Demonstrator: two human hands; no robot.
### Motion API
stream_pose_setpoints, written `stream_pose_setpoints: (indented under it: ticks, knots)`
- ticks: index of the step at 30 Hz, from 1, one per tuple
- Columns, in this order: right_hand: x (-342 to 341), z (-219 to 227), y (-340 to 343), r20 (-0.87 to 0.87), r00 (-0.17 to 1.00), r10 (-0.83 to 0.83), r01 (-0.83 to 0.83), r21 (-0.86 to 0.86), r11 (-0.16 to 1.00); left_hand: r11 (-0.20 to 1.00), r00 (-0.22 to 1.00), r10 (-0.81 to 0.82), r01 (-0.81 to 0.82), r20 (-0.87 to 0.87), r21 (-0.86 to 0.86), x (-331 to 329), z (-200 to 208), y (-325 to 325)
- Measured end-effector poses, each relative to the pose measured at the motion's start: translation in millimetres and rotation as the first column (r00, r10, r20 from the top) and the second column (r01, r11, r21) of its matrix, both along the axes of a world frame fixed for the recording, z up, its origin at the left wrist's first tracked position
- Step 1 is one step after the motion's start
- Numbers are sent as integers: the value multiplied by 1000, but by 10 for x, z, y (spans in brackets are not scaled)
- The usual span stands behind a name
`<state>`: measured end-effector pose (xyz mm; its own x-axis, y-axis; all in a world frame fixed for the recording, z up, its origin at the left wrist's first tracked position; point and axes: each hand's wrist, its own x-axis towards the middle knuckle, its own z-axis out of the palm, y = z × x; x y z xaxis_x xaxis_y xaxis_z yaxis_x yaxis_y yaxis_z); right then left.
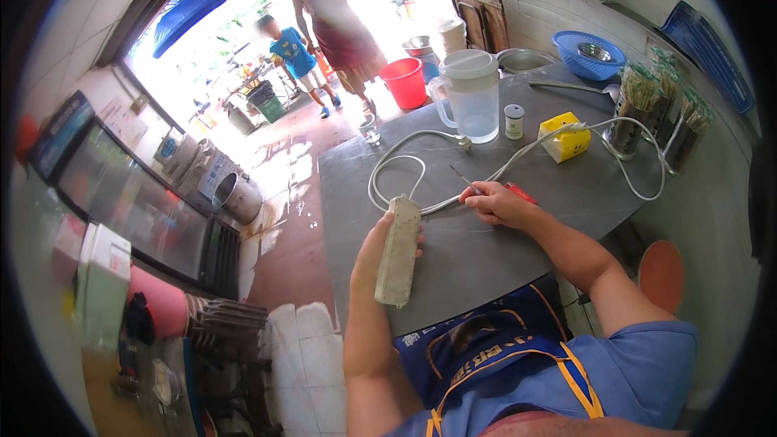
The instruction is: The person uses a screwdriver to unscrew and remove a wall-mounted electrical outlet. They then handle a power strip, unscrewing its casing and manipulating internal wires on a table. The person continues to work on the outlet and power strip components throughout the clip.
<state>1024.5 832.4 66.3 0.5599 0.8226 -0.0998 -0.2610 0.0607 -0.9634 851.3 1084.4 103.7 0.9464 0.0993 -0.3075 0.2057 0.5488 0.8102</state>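
Observation:
My left hand [375, 247] is closed around a long, off-white power strip [398, 263], which I hold up over the grey table [348, 186]. Its underside seems to face me, worn and dirty. A white cable [421, 134] leaves its far end, loops over the table and has a plug [464, 142] beside the pitcher. In my right hand [502, 205] is a screwdriver [464, 179], its thin shaft pointing away to the left, apart from the strip. Something red [520, 192] shows behind my right hand; I cannot tell whether it belongs to the screwdriver.
A clear pitcher [473, 105], a small white can [514, 123], a yellow box [564, 137] and a glass [370, 129] stand on the table. Skewer holders [625, 125] and a blue basket [588, 55] line the right side. Two people [332, 12] are near the doorway.

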Motion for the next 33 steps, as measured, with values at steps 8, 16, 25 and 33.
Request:
stream_pose_setpoints:
  ticks: [8, 16, 25, 33]
  knots:
    - [-19, 19, 6, -3, 1000, 3, -3, -1, 1000, 999, 1000, -16, 16, 8, 38, -50, 62, 3]
    - [-10, 46, 45, 43, 999, 8, -7, -16, 1000, 995, 1000, -6, 7, -10, 98, -72, 84, 87]
    - [7, 21, -36, 88, 992, -89, 96, -76, 992, 977, 981, 194, -191, -16, 97, -98, 120, -108]
    - [-40, 74, -82, 260, 960, -106, 158, -186, 970, 963, 965, 244, -230, -93, 139, -53, 147, -67]
